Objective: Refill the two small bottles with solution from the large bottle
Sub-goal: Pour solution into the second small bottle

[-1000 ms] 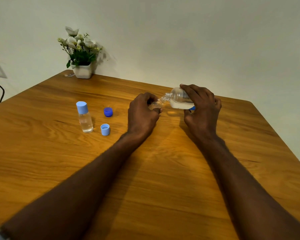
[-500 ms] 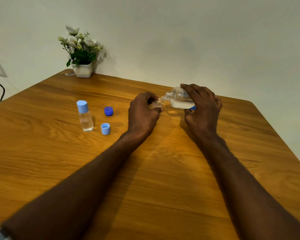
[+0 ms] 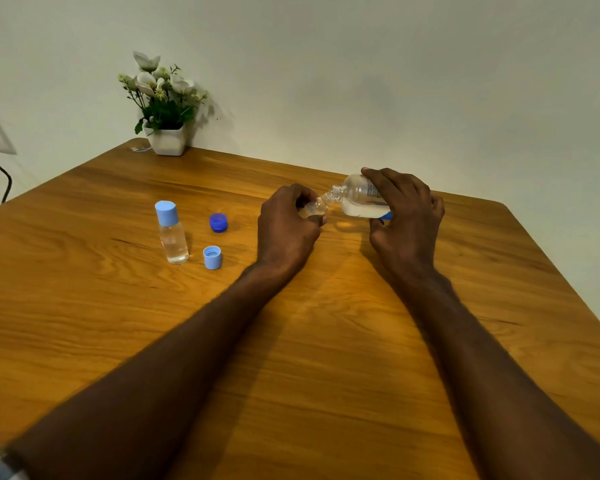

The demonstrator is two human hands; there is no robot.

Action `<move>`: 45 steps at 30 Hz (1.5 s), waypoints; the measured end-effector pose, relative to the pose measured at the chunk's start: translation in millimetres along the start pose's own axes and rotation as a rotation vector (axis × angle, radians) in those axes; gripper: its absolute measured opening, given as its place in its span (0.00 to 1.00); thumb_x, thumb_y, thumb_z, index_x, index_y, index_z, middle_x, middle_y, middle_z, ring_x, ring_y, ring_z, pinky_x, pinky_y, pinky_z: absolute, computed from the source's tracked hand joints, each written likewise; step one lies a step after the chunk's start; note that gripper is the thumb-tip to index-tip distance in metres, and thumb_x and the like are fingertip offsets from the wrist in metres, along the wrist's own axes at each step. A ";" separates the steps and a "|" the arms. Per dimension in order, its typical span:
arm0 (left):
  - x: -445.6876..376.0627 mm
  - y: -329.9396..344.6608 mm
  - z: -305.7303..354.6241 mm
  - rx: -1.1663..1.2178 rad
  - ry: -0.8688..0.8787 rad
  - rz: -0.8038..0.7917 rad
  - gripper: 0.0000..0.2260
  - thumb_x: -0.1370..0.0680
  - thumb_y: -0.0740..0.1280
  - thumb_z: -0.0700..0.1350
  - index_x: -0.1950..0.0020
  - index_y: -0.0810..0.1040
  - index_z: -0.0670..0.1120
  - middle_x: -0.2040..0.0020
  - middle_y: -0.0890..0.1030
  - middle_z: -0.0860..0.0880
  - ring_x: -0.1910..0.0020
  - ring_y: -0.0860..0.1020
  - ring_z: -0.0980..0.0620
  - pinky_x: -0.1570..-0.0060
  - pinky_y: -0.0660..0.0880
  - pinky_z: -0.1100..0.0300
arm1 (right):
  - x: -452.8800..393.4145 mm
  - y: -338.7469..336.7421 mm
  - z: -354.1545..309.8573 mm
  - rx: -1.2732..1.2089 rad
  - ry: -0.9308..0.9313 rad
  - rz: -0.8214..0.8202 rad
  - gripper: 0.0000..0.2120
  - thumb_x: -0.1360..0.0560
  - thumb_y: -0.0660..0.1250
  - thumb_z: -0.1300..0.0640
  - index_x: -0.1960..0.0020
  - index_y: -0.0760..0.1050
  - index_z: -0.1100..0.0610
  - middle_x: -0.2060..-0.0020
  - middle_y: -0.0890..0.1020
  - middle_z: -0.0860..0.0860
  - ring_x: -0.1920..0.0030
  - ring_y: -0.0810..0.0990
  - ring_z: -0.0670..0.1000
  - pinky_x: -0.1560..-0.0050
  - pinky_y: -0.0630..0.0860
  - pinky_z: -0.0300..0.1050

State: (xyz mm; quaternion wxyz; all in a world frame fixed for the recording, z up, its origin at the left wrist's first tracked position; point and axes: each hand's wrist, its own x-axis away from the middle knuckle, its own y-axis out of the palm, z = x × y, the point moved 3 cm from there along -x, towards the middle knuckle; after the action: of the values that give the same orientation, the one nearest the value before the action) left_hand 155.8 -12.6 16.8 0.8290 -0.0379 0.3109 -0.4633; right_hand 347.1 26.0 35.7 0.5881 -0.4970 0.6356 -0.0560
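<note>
The large bottle (image 3: 361,199) lay tipped on its side in the right hand (image 3: 404,220), fingers wrapped over it, its neck meeting the mouth of a small bottle (image 3: 313,209) gripped in the left hand (image 3: 286,226) above the table (image 3: 326,341). Off to the left stood the capped small bottle (image 3: 171,232), with a light blue cap (image 3: 212,257) and a dark blue cap (image 3: 218,222) beside it.

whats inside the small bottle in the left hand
Only the small bottle's clear shoulder shows; the left hand covers its body, so the fill level is hidden.
</note>
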 end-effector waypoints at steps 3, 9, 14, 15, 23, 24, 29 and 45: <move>0.0 -0.4 0.5 0.000 -0.002 -0.002 0.16 0.27 0.80 0.44 0.41 0.83 0.48 0.46 0.83 0.54 0.47 0.79 0.58 0.48 0.76 0.66 | 0.2 0.0 -0.5 -0.003 0.007 -0.002 0.41 0.31 0.75 0.65 0.23 0.70 0.42 0.27 0.75 0.46 0.25 0.68 0.54 0.27 0.62 0.71; 0.2 -0.6 2.1 -0.009 -0.005 -0.001 0.16 0.27 0.80 0.44 0.41 0.83 0.48 0.46 0.83 0.54 0.47 0.78 0.58 0.49 0.73 0.70 | -0.4 -0.3 -0.2 -0.004 -0.001 0.003 0.41 0.31 0.76 0.65 0.23 0.69 0.43 0.27 0.75 0.46 0.25 0.68 0.53 0.27 0.62 0.70; 0.0 -1.3 2.7 -0.008 -0.006 -0.007 0.16 0.27 0.79 0.44 0.41 0.83 0.49 0.46 0.83 0.54 0.48 0.78 0.58 0.49 0.74 0.68 | -0.2 -0.1 -1.0 -0.005 0.002 -0.002 0.41 0.31 0.75 0.65 0.23 0.70 0.43 0.27 0.75 0.46 0.25 0.68 0.54 0.27 0.62 0.70; 0.0 -1.4 2.9 -0.009 -0.005 -0.007 0.16 0.27 0.79 0.44 0.41 0.83 0.49 0.46 0.83 0.54 0.48 0.78 0.58 0.50 0.74 0.69 | -0.1 -0.3 -1.2 -0.004 0.005 -0.003 0.41 0.31 0.75 0.65 0.23 0.70 0.43 0.27 0.75 0.46 0.25 0.68 0.54 0.27 0.62 0.70; 0.6 -1.0 3.7 -0.007 -0.014 -0.009 0.16 0.27 0.79 0.44 0.41 0.83 0.49 0.46 0.83 0.54 0.47 0.79 0.58 0.51 0.74 0.68 | -0.3 -1.6 -1.7 -0.014 0.009 -0.006 0.40 0.31 0.76 0.65 0.23 0.70 0.43 0.27 0.75 0.47 0.25 0.68 0.54 0.27 0.62 0.70; 0.5 -1.1 4.1 -0.009 -0.014 -0.009 0.16 0.27 0.79 0.44 0.41 0.83 0.49 0.46 0.83 0.53 0.47 0.79 0.58 0.51 0.74 0.68 | -0.2 -1.6 -1.8 -0.016 0.009 -0.007 0.40 0.31 0.76 0.65 0.23 0.70 0.43 0.27 0.75 0.47 0.25 0.68 0.54 0.27 0.62 0.70; 1.0 -1.4 5.3 -0.016 -0.014 -0.007 0.16 0.27 0.79 0.44 0.41 0.83 0.48 0.46 0.83 0.54 0.48 0.79 0.57 0.50 0.75 0.67 | -0.2 -2.1 -2.1 -0.009 0.008 -0.004 0.40 0.31 0.75 0.65 0.23 0.70 0.43 0.27 0.75 0.46 0.25 0.68 0.54 0.27 0.62 0.70; 1.2 -1.1 4.5 -0.004 -0.007 -0.007 0.16 0.27 0.80 0.44 0.41 0.83 0.48 0.46 0.84 0.53 0.48 0.79 0.57 0.50 0.76 0.66 | 1.2 -0.1 -1.3 -0.023 0.023 -0.023 0.41 0.31 0.77 0.64 0.22 0.69 0.43 0.26 0.74 0.46 0.24 0.68 0.53 0.27 0.62 0.69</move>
State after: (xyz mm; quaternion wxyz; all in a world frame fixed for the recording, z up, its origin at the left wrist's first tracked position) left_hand 157.9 -15.2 20.2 0.8284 -0.0422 0.3087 -0.4655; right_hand 346.4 24.4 35.3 0.5742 -0.5104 0.6373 -0.0611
